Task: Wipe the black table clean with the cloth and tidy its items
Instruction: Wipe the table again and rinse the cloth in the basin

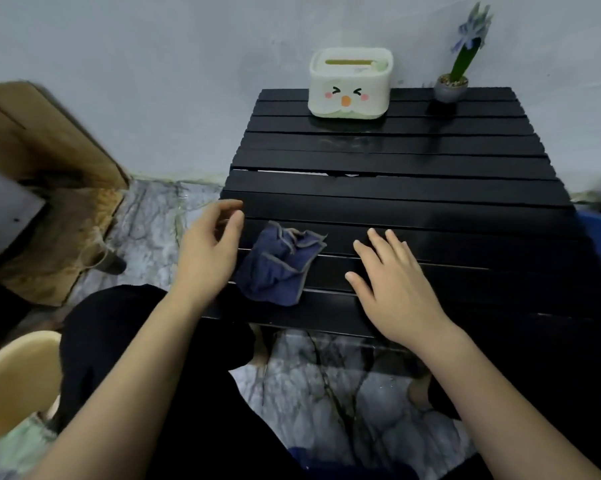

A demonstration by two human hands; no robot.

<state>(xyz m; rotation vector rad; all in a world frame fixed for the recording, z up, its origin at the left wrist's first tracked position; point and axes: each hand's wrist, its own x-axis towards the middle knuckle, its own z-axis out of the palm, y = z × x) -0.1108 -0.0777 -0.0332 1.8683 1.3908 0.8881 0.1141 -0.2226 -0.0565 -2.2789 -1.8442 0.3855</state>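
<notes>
bare forearms, no sleeves showing; black trousers [126, 341] cover the legs.

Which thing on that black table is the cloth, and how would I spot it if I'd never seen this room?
Start at the black slatted table against the grey wall. At its far edge stand a cream tissue box with a cartoon face and a small potted plant; the cloth lies at the near edge, between the left hand and right hand. It is the only soft, crumpled thing there: dark blue with a grey hem.
</notes>
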